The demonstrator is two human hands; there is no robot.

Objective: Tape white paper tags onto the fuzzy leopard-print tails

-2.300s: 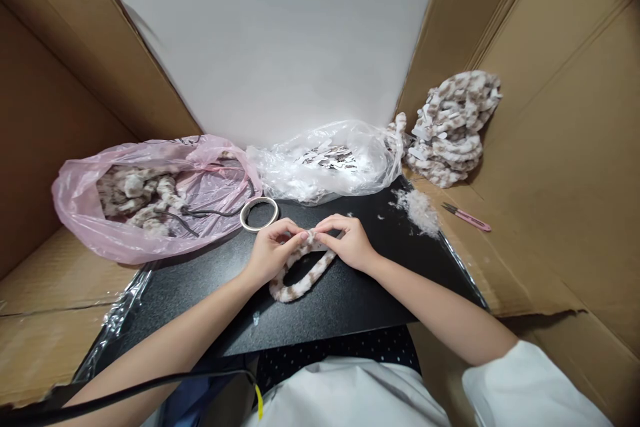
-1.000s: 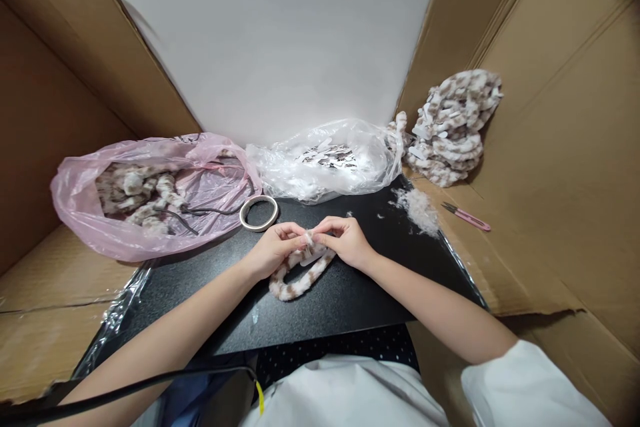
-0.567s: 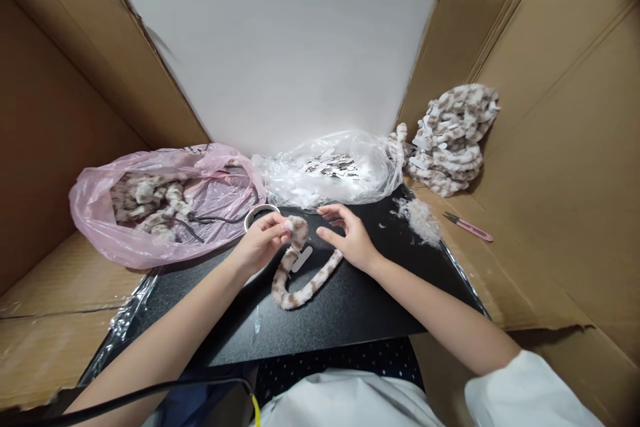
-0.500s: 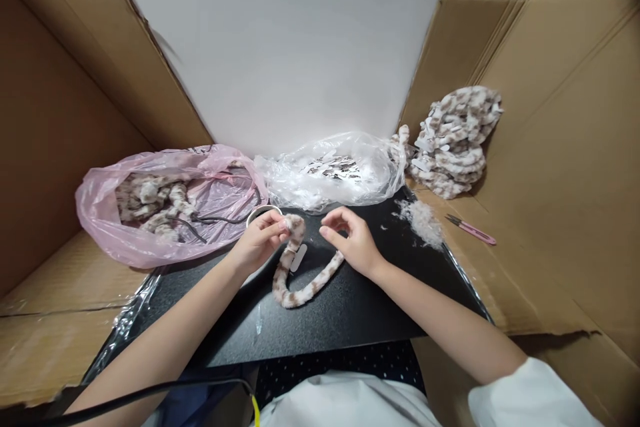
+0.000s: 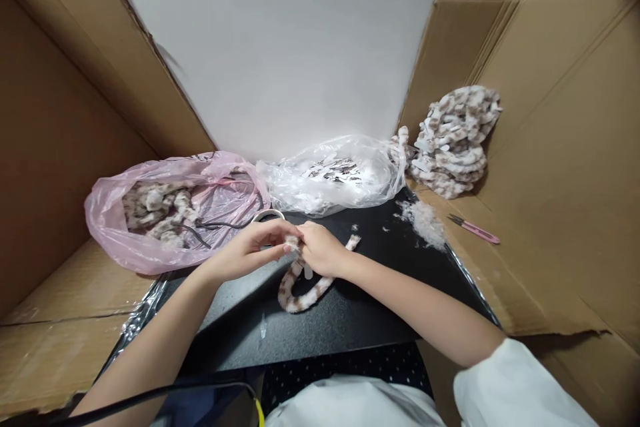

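Observation:
A white plush tube (image 5: 303,303) with brown patches lies curved in a U on the black table. Its left end is lifted, with a white fluffy tip (image 5: 293,242). My right hand (image 5: 320,250) is closed around the tube just below that tip. My left hand (image 5: 250,250) has its thumb and fingertips at the tip from the left, closed on it loosely. A small white tag (image 5: 308,271) hangs from the tube under my right hand. The tube's other end (image 5: 353,241) lies loose beyond my right wrist.
A pink plastic bag (image 5: 107,237) with plush pieces and black cords stands left. A tape roll (image 5: 269,215) is partly behind my left hand. A clear bag (image 5: 285,190) holds white tags. Right are a plush pile (image 5: 457,140), loose fluff (image 5: 424,223) and pink thread snips (image 5: 475,229).
Both hands pinched the tube's end together, then the right let go and moved away. Now the right hand has come back left and grips the tube below the tip, uncovering the other end.

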